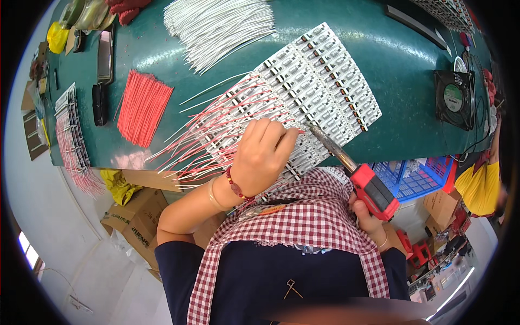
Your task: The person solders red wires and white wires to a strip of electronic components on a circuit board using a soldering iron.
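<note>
A large panel of white circuit boards lies slantwise on the green table, with rows of small parts on it. Thin red and white wires stick out from its left part. My left hand rests over the panel, its fingers closed in a pinch on a red wire whose end shows past the fingertips. In my right hand is a red and black soldering iron. Its metal tip reaches the boards just right of that wire end; whether they touch I cannot tell.
Left of the panel lies a bundle of red wires; white wires are heaped behind. A smaller wired panel sits at the left edge, near a phone and black case. A fan stands right, above a blue basket.
</note>
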The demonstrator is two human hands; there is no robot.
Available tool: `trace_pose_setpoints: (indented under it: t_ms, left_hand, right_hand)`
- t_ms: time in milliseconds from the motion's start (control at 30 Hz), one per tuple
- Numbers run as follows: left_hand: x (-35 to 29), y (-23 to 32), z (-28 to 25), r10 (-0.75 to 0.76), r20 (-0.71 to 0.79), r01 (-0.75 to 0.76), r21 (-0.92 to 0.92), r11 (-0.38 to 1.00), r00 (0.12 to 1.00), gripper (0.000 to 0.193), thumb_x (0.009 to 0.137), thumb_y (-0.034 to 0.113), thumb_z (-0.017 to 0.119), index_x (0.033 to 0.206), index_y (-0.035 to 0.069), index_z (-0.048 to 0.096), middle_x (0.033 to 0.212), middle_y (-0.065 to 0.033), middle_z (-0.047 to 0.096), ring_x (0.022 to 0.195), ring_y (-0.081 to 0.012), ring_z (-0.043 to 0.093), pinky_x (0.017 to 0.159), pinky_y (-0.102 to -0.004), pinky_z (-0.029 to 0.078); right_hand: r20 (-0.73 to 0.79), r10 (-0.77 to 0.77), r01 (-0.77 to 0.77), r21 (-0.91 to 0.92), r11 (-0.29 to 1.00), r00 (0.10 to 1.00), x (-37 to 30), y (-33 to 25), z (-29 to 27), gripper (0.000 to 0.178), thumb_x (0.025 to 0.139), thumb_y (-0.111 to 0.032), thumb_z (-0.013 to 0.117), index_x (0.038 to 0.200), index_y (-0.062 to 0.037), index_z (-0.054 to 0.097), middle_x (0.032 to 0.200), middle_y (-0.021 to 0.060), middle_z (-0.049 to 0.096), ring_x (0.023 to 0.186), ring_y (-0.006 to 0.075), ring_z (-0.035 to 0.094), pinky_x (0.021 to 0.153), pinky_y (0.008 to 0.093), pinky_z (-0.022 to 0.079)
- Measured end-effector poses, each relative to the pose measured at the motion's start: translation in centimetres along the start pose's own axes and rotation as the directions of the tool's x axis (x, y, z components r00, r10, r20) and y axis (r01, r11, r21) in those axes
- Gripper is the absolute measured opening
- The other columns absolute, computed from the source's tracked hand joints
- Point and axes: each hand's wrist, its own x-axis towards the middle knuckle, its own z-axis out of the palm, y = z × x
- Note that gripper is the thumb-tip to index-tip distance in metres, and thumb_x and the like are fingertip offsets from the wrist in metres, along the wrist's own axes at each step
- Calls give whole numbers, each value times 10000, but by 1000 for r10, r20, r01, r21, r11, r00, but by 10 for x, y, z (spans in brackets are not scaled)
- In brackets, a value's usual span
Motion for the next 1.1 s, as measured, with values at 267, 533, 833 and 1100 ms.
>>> trace_pose_setpoints:
  t_ms: [267,533,833,1100]
  left_hand:
    - [4,5,1,-56,64,56,4,998,996,221,752,37,633,964,-21,649,809,-93,459,775,-247,498,690,-360,417]
    - [8,8,5,-91,-15,92,12,996,996,207,715,-24,642,914,23,673,745,-79,435,712,-242,492,661,-364,413]
    - [9,7,6,-102,1,101,33,994,995,179,716,-20,647,887,31,655,760,-73,468,724,-241,505,662,-361,419]
    - [6,9,5,-98,-28,99,40,994,995,197,709,-26,648,899,28,656,782,-66,504,737,-236,518,669,-352,427]
  right_hand:
    - [17,-32,33,-17,999,999,0,4,-1,210,833,-212,702,888,-9,690,811,98,653,656,233,639,599,330,505]
    - [4,-69,69,-59,996,998,-1,4,0,176,827,-181,690,892,-18,687,787,96,648,653,238,634,593,333,502]
    - [-26,-6,7,58,998,1000,-4,0,-1,251,873,-278,698,857,-28,677,784,71,653,695,203,640,627,314,503]
    - [-19,-21,22,44,999,1000,-6,2,-2,235,853,-259,706,858,-25,679,780,81,649,679,211,642,615,315,504]
